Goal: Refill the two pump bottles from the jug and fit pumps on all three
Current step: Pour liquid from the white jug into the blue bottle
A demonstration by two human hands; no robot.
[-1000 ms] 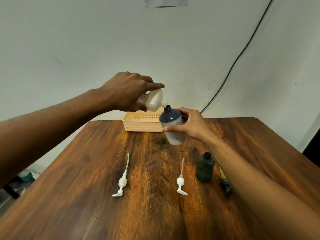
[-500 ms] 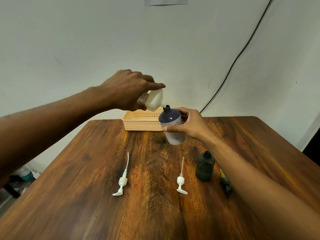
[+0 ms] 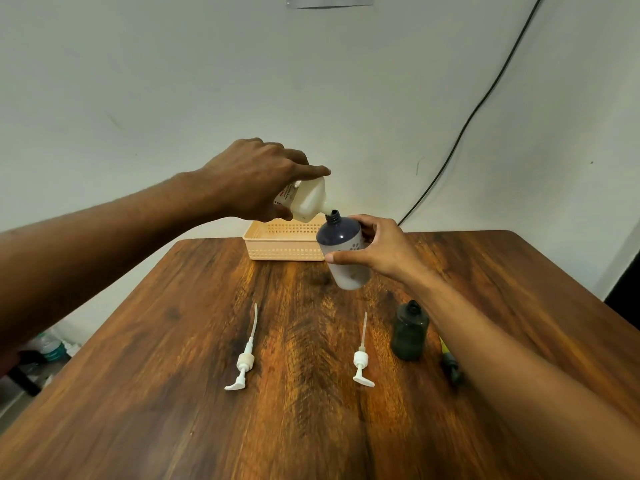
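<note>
The left hand (image 3: 256, 178) grips the white jug (image 3: 308, 202), fingers curled over its body, tipping its spout to the mouth of the blue bottle (image 3: 341, 244). The right hand (image 3: 377, 251) wraps round that bottle, just in front of the basket (image 3: 277, 244) at the table's (image 3: 173, 341) far edge. The dark bottle (image 3: 410, 332) stands mid-table, and two white pumps (image 3: 244, 362) (image 3: 362, 362) lie to its left.

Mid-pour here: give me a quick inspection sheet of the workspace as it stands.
Surface: wooden table, no spill seen.
Job's things: white jug tilted, spout at blue bottle neck; dark bottle upright, no pump; two white pumps lying flat; dark pump, partly hidden.
Clutter: peach basket at far edge.
Hands: left hand grips jug; right hand holds blue bottle.
Cables: black cable on wall.
Surroundings: pale wall; floor items left, unclear.
</note>
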